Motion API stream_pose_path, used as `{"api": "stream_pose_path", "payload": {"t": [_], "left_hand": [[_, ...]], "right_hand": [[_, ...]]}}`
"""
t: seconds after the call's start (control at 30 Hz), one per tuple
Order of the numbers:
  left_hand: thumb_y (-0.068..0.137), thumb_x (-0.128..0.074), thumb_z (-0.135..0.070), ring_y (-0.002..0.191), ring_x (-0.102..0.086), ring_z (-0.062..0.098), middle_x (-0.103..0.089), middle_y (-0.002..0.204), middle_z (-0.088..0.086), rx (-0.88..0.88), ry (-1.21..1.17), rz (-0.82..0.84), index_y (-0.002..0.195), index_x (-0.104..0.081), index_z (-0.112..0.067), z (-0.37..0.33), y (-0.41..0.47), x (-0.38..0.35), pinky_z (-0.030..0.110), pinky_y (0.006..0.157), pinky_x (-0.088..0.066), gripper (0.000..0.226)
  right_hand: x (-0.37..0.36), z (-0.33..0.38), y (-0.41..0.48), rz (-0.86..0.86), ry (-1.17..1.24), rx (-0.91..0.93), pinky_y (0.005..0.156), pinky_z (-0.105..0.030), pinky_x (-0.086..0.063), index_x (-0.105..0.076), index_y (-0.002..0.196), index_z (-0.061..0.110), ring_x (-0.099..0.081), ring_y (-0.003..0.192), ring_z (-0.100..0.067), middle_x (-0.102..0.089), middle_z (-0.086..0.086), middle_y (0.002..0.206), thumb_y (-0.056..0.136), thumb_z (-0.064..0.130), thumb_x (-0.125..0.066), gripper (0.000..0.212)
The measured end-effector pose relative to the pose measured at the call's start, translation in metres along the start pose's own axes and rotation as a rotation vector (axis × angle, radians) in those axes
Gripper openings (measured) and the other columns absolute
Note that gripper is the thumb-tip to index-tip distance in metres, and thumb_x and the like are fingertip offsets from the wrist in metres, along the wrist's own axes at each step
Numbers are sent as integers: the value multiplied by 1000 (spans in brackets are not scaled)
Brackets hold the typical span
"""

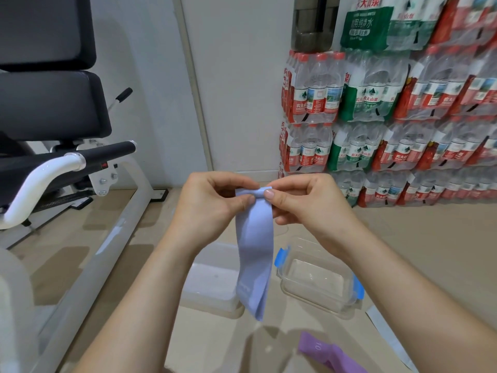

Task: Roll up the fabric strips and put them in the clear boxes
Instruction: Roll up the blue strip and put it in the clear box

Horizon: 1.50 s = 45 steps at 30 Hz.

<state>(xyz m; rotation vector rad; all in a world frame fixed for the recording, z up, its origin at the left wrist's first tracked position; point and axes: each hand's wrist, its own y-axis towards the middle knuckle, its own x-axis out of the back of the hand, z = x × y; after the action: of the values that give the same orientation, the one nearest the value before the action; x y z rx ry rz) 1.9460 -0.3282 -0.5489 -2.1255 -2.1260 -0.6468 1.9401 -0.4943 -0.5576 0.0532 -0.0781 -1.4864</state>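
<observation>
Packs of bottled water [398, 117] stood stacked behind. Blue-clipped clear box [320, 301] sat on the floor [430, 251] beside 1 plainer box [209, 300]. Above them hung the pale-blue fabric strip [254, 251], top rolled, pinched by left hand [212, 208] and right hand [304, 205].

Left grip [212, 204] and right grip [305, 203] close together, fingertips in pinch

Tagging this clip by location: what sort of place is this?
Probably a gym storeroom: a padded exercise machine at left, bottled-water packs stacked against the wall, and a blue fabric strip, perhaps a resistance band.
</observation>
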Motion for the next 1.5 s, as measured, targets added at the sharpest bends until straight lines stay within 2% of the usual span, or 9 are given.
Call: {"api": "stream_pose_path", "payload": {"t": [0.27, 0.33, 0.53, 0.8, 0.97, 1.17, 1.27, 1.4, 1.5], "left_hand": [[72, -71, -25, 86, -70, 20, -75, 91, 12, 124, -251, 131, 95, -74, -6, 3, -1, 0, 36, 79, -58, 30], [75, -71, -20, 85, -70, 23, -75, 90, 13, 120, -274, 107, 93, -75, -4, 2, 0, -1, 39, 79, -58, 25], [82, -68, -7, 83, -72, 26, -75, 87, 15, 129, -294, 70, 92, -73, -4, 4, 2, 1, 33, 74, -59, 12], [86, -64, -4, 81, -70, 18, -75, 85, 10, 126, -251, 79, 88, -71, -10, 4, 1, -5, 37, 81, -56, 10], [89, -60, -3, 88, -71, 18, -76, 92, 8, 97, -225, 144, 97, -71, -9, 2, -1, -3, 28, 81, -57, 15], [80, -71, -1, 87, -72, 16, -76, 89, 6, 90, -200, 23, 97, -74, -9, 0, 0, -4, 25, 79, -56, 19], [77, -72, 2, 84, -72, 16, -76, 87, 6, 95, -257, -29, 93, -74, -9, -1, -1, -9, 25, 77, -56, 19], [75, -73, 5, 77, -70, 7, -75, 80, -2, 45, -230, -74, 83, -73, -16, -4, -2, -14, 17, 69, -53, 23], [73, -74, 5, 72, -69, 5, -73, 76, -4, 20, -166, -113, 79, -72, -18, -5, -2, -15, 18, 68, -54, 25]], "right_hand": [[6, 5, 0, 8, -40, 42, 52, -20, -47, -72, 90, 9, -64, 63, -6, -73, 0, 76, 81, 2, -71, 11], [6, 5, 0, 17, -51, 50, 51, -20, -46, -72, 88, 13, -63, 63, -5, -73, 3, 75, 81, 2, -71, 13], [9, 6, -1, 72, 34, 12, 55, -24, -48, -73, 96, 17, -65, 65, -4, -73, 7, 75, 87, 12, -66, 12], [4, 1, 4, -8, 147, -33, 51, -18, -49, -70, 85, 9, -63, 60, -6, -69, -2, 70, 78, 1, -72, 11], [5, -2, 5, -10, 230, -62, 51, -17, -48, -69, 84, 6, -61, 57, -7, -67, 0, 65, 78, -1, -70, 10], [6, 0, 2, 37, 162, -41, 56, -22, -51, -70, 95, 15, -63, 73, -14, -69, -9, 89, 84, 5, -68, 15], [2, -1, 2, 13, 89, -11, 54, -21, -52, -68, 100, 20, -67, 69, -9, -71, -3, 83, 79, 0, -72, 29], [-3, -2, 3, 2, 21, 29, 55, -19, -52, -73, 90, 16, -66, 67, -6, -69, 8, 67, 84, -3, -66, 22], [-3, -1, 4, 51, -61, 40, 64, -20, -53, -75, 100, 12, -68, 79, -11, -75, -6, 87, 87, -2, -60, 24]]}}
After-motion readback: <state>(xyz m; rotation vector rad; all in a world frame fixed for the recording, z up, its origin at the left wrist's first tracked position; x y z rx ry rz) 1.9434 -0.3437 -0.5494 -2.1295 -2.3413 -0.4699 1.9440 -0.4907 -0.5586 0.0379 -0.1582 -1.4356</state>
